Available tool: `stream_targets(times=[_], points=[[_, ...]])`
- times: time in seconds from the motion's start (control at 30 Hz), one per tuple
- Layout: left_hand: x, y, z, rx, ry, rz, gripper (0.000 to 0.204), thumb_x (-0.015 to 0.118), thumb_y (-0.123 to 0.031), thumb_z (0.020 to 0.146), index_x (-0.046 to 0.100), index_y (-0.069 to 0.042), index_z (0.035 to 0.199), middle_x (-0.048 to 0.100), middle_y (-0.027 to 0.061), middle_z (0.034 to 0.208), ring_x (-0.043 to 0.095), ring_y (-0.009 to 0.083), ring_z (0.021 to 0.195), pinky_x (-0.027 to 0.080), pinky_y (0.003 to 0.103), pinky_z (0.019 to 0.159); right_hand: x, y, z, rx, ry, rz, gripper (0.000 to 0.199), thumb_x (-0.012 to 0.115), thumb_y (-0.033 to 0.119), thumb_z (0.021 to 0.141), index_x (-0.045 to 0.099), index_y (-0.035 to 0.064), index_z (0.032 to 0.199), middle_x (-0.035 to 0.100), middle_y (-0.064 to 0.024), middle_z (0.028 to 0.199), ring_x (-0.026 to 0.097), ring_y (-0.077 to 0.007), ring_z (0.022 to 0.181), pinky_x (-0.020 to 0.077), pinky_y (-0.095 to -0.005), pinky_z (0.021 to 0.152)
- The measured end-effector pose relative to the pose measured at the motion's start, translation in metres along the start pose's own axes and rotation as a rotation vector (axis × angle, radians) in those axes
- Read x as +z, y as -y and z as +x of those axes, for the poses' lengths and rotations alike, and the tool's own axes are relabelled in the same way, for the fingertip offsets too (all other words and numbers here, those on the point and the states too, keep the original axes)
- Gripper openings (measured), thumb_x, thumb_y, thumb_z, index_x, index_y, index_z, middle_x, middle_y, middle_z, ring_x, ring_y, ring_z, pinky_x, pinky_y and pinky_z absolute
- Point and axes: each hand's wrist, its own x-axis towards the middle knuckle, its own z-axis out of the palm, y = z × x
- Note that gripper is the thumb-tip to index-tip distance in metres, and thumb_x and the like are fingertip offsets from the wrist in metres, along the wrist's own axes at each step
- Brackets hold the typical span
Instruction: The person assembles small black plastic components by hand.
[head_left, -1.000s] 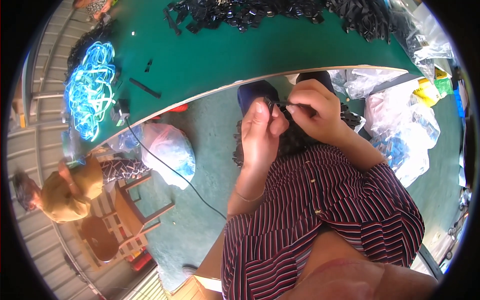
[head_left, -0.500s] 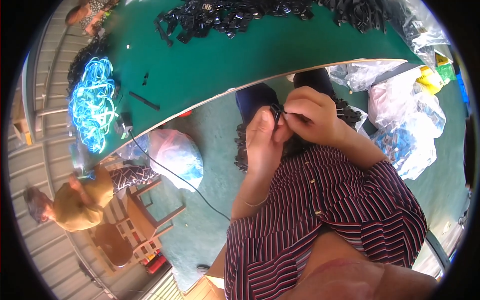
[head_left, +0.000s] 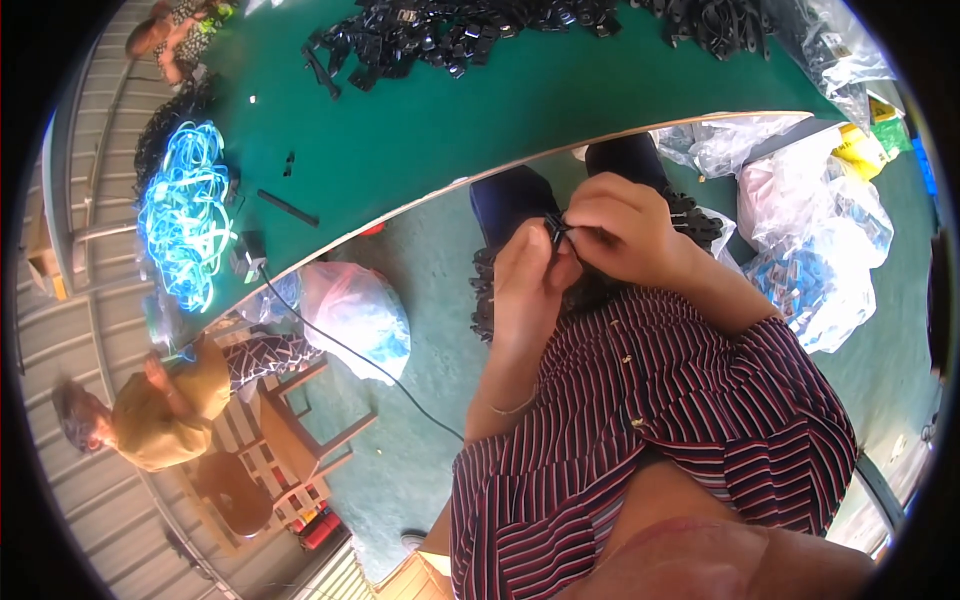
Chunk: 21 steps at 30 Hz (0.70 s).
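Note:
Above my lap I hold a small black plastic piece (head_left: 555, 230) between my two hands. My left hand (head_left: 528, 285) is closed round its lower side, with the thumb pressed along it. The fingertips of my right hand (head_left: 628, 228) pinch at its right side; whatever finer part they grip is hidden. Under and beside my hands, a mass of black plastic parts (head_left: 483, 300) lies on my lap, partly covered by my wrists and striped shirt.
Ahead, a green table (head_left: 400, 140) bears a heap of black plastic pieces (head_left: 440, 40), black straps (head_left: 715, 30), a bundle of blue-white cords (head_left: 185, 220) and a black rod (head_left: 288, 207). Filled plastic bags (head_left: 355, 315) stand on the floor. Another person (head_left: 165, 415) is at left.
The black piece has tilted slightly between my fingers. Both hands stay in nearly the same place. At far left, the other person's hand has shifted a little.

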Motion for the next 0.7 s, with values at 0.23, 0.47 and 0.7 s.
stream_targets(times=[0.23, 0.47, 0.7], points=[[-0.014, -0.002, -0.002, 0.104, -0.059, 0.2, 0.025, 0.046, -0.025, 0.092, 0.053, 0.0, 0.095, 0.042, -0.0017, 0.062, 0.034, 0.0076, 0.054, 0.028, 0.022, 0.051, -0.001, 0.0, -0.001, 0.271, 0.174, 0.297, 0.014, 0.062, -0.001, 0.07, 0.056, 0.0027, 0.082, 0.054, -0.0079, 0.081, 0.054, -0.0166, 0.066, 0.0436, -0.0253, 0.058], [-0.019, -0.011, -0.011, 0.215, -0.106, 0.622, 0.011, 0.053, -0.01, 0.088, 0.057, -0.001, 0.087, 0.052, -0.0024, 0.07, 0.041, 0.0024, 0.063, 0.033, 0.017, 0.055, 0.005, 0.002, -0.002, 0.242, 0.277, 0.338, 0.003, 0.052, 0.005, 0.084, 0.052, 0.0026, 0.082, 0.042, -0.005, 0.101, 0.042, -0.0113, 0.079, 0.0369, -0.0258, 0.066], [-0.034, -0.018, -0.019, 0.136, 0.095, 0.408, 0.01, 0.05, -0.005, 0.088, 0.056, 0.0, 0.095, 0.053, -0.0009, 0.074, 0.045, 0.0037, 0.067, 0.039, 0.018, 0.06, 0.004, 0.005, -0.004, 0.667, 0.42, 1.248, 0.01, 0.05, 0.014, 0.086, 0.053, 0.0037, 0.086, 0.041, -0.0045, 0.103, 0.04, -0.0085, 0.082, 0.0357, -0.0232, 0.071]])
